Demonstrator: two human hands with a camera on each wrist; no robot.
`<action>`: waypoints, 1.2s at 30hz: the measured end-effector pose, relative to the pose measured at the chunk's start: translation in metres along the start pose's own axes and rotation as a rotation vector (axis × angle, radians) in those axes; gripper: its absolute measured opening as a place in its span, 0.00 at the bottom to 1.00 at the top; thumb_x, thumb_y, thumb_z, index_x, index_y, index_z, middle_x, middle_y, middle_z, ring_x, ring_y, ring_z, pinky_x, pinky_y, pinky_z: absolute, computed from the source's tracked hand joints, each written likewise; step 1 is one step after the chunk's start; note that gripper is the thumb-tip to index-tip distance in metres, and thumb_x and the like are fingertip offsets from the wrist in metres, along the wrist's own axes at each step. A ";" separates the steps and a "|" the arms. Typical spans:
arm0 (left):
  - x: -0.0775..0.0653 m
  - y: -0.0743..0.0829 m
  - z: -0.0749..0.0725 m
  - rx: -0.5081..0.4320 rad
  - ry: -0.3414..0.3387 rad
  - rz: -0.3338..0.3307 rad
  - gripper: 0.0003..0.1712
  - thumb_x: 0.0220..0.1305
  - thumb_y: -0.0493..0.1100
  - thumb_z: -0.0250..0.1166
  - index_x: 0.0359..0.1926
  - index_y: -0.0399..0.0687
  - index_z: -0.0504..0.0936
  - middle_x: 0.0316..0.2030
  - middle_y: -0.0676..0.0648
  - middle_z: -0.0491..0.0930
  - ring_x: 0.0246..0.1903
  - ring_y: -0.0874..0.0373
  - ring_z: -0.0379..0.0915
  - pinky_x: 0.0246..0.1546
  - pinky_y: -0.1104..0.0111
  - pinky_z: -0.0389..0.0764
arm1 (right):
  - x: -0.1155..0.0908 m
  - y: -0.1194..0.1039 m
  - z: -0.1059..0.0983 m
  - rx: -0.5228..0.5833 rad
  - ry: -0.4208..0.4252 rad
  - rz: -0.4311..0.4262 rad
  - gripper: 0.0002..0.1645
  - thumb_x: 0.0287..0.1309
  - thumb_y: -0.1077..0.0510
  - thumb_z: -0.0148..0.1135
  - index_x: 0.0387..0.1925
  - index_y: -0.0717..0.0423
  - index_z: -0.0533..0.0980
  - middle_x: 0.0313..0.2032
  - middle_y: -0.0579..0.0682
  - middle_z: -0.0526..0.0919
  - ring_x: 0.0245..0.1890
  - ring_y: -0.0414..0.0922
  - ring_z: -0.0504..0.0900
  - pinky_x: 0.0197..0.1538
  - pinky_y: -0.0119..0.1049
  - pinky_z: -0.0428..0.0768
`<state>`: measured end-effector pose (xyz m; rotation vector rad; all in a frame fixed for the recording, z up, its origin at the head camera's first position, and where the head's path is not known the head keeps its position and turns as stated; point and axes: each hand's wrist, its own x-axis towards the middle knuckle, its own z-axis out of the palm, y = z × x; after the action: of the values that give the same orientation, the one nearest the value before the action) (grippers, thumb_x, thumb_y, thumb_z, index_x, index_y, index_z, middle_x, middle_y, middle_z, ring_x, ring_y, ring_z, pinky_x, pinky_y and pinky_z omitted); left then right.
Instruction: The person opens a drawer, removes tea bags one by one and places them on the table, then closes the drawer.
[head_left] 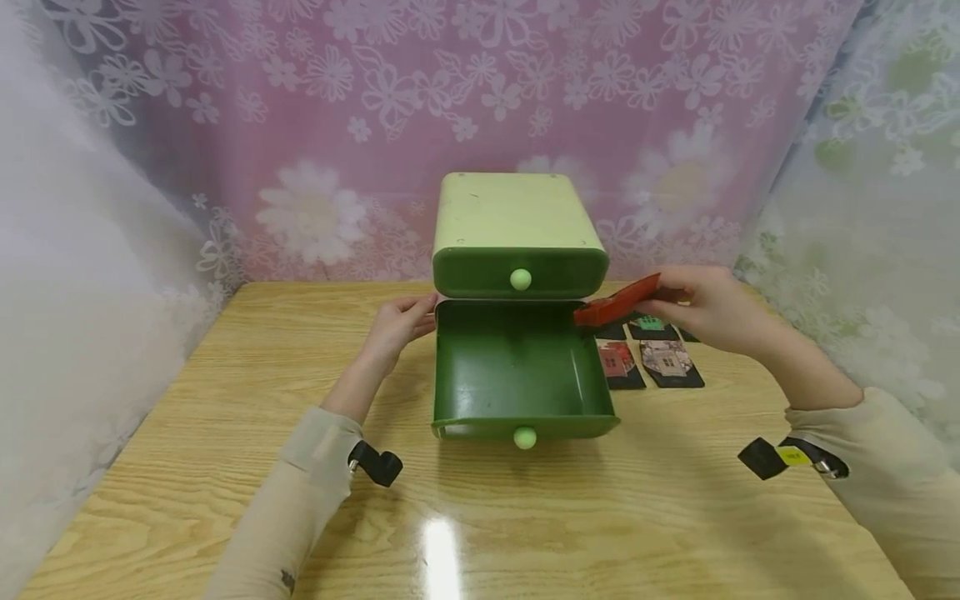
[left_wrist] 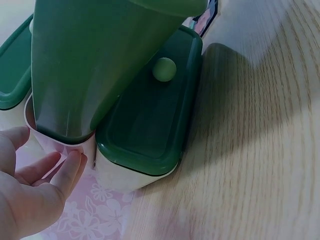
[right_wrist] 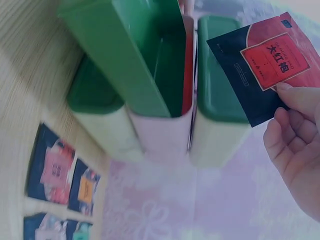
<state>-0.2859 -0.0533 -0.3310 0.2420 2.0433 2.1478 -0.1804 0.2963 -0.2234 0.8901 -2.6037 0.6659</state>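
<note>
A small three-tier cabinet (head_left: 517,208) stands on the table, its green middle drawer (head_left: 517,375) pulled far out. My left hand (head_left: 392,335) rests its fingertips against the side of the pink middle casing (right_wrist: 162,135), beside the open drawer. My right hand (head_left: 708,307) pinches a red and black tea packet (right_wrist: 272,67) by one edge between thumb and fingers. In the head view the packet slants over the drawer's right rear side. The right wrist view shows its printed red label facing the camera.
Several tea packets (head_left: 670,363) with dark borders and coloured prints lie on the wooden table (head_left: 315,333) right of the cabinet. The closed top drawer (head_left: 480,272) and bottom drawer (left_wrist: 145,120) have round green knobs. Flowered curtains (head_left: 390,108) hang behind and at the sides.
</note>
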 end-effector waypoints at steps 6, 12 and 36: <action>0.000 0.004 -0.001 0.002 -0.002 0.012 0.28 0.61 0.49 0.56 0.53 0.30 0.66 0.52 0.37 0.67 0.43 0.53 0.70 0.47 0.68 0.75 | -0.022 0.021 -0.012 0.145 0.063 0.283 0.13 0.54 0.62 0.58 0.44 0.56 0.75 0.33 0.45 0.79 0.26 0.43 0.77 0.25 0.28 0.79; 0.002 0.006 0.000 0.009 -0.004 0.028 0.28 0.61 0.50 0.56 0.52 0.31 0.67 0.52 0.38 0.67 0.43 0.53 0.70 0.45 0.70 0.75 | -0.050 0.049 -0.021 0.174 0.163 0.442 0.11 0.56 0.57 0.56 0.39 0.60 0.75 0.20 0.46 0.71 0.21 0.43 0.66 0.16 0.36 0.60; 0.002 0.007 0.002 -0.006 -0.003 0.016 0.27 0.62 0.48 0.55 0.52 0.30 0.67 0.52 0.36 0.67 0.45 0.50 0.69 0.45 0.70 0.75 | -0.138 0.168 -0.002 0.832 0.451 1.073 0.04 0.47 0.50 0.64 0.21 0.41 0.78 0.18 0.43 0.75 0.16 0.38 0.71 0.19 0.25 0.77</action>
<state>-0.2876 -0.0512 -0.3239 0.2615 2.0402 2.1616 -0.1823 0.4826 -0.3349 -0.6064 -2.1585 1.9902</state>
